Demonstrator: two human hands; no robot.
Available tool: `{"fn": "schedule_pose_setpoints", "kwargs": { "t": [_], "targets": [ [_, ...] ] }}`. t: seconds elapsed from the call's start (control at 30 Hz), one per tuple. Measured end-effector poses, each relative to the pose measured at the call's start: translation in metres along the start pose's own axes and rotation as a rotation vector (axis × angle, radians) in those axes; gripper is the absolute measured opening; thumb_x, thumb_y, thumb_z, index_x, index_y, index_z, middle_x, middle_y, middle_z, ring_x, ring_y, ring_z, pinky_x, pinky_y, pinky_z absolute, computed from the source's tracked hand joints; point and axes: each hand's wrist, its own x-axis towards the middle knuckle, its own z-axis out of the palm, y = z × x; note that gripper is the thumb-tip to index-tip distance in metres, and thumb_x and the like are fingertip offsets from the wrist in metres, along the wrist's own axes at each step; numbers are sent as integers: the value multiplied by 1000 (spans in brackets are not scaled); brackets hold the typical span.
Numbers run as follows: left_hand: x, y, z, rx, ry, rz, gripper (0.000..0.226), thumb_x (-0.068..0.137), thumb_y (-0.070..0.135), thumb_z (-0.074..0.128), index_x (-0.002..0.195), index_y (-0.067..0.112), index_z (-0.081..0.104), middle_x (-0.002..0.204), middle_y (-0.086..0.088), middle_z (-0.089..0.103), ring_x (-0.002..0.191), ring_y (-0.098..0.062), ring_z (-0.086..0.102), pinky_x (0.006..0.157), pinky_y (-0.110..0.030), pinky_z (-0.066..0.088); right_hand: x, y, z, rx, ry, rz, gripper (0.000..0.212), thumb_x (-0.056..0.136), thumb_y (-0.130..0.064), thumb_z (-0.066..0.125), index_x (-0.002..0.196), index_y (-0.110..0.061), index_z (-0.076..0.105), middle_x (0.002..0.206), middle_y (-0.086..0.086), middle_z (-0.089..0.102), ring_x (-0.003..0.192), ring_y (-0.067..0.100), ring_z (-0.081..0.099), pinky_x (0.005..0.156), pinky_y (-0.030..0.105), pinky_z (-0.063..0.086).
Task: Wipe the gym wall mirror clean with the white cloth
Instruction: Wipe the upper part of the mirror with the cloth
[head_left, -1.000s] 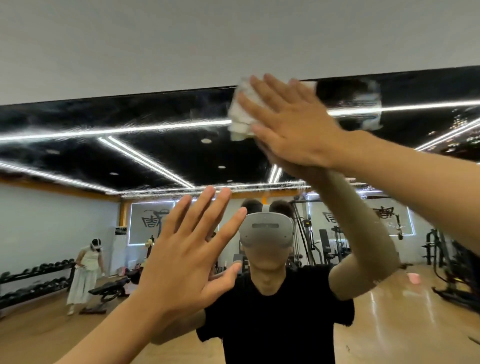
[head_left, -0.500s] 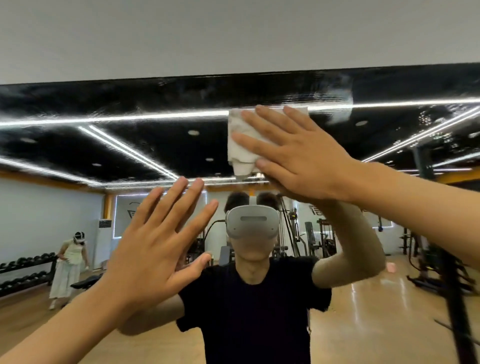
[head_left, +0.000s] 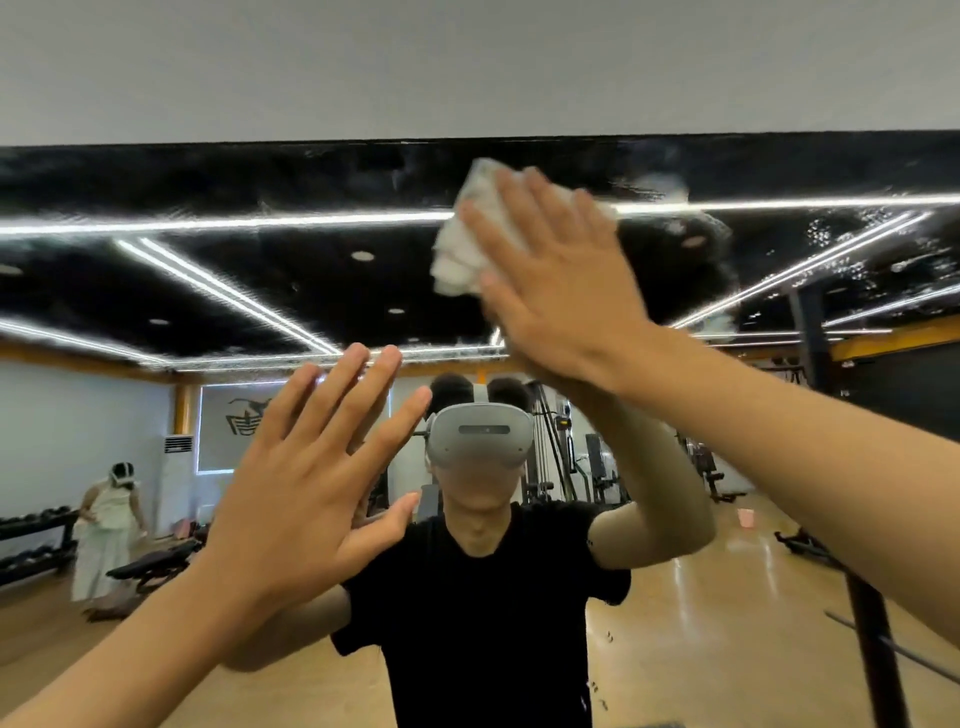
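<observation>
Our right hand (head_left: 558, 291) presses the white cloth (head_left: 462, 244) with straight, slightly spread fingers onto the wall mirror (head_left: 234, 280) near its top edge, the cloth bunching leftward beyond the fingertips, our left hand (head_left: 306, 493) spread-fingered below.

The white cloth (head_left: 464, 244), crumpled into a wad, lies pressed against the gym wall mirror (head_left: 249, 291) near its top edge under the right hand (head_left: 561, 280), with hazy smears on the glass just right of it.
</observation>
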Motion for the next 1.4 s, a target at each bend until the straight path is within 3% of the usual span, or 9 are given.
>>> {"fn": "schedule_pose_setpoints", "kwargs": {
  "t": [0.1,0.2,0.33,0.47,0.7,0.9,1.2,1.33,1.4],
  "targets": [
    [0,-1,-1,-4,9,11,78,100,58,41,167,21,29,177,-12,13,163,-34,13,129,-59,16,9,-26,4,1,-62,-236,64,109,-52,19,169,-30,14,177,8,6,163,28,3,130,53,3],
    [-2,-1,1,4,26,11,80,99,59,43,167,21,28,177,-12,13,163,-34,14,129,-58,14,-6,25,-5,-1,-157,-346,63,109,-58,10,168,-36,6,177,1,1,163,22,-3,132,47,-2],
    [0,1,4,13,28,-5,80,97,60,43,166,21,31,176,-12,16,163,-34,15,128,-60,18,-30,108,-22,-2,-125,-38,67,106,-64,9,168,-37,3,177,1,-1,163,22,-2,131,53,4],
    [1,3,3,6,10,-28,79,98,60,44,166,22,33,176,-11,16,163,-32,13,128,-59,20,3,69,-15,28,-60,117,66,108,-57,12,169,-32,2,177,8,0,163,28,-1,130,55,3],
    [0,0,-1,-18,-27,-32,78,99,61,44,167,27,29,177,-9,13,164,-29,8,130,-57,16,100,-86,2,36,-57,-188,60,112,-50,17,169,-32,6,177,6,-2,163,28,-4,130,54,-2],
    [-2,-2,1,-43,12,-28,77,99,59,45,167,26,30,177,-9,14,164,-30,10,129,-57,18,64,-64,4,1,-98,-447,62,110,-53,13,168,-33,11,177,7,5,163,28,3,131,51,0],
    [0,1,6,-8,38,-22,77,98,59,44,165,22,36,176,-11,17,163,-32,14,127,-60,21,-32,111,-16,15,-102,73,63,108,-56,13,168,-37,7,177,3,1,163,24,-1,131,54,1],
    [1,1,6,-16,53,-28,75,100,60,42,165,23,36,175,-12,19,163,-32,16,127,-60,22,-22,86,-6,31,33,362,61,110,-51,15,167,-30,15,175,12,11,161,35,10,128,60,9],
    [1,1,5,-22,51,-29,75,101,60,41,165,23,35,175,-12,19,163,-32,16,127,-59,21,-16,46,1,43,57,387,60,111,-49,16,168,-30,15,175,12,9,161,35,7,129,59,9]
  ]
}}
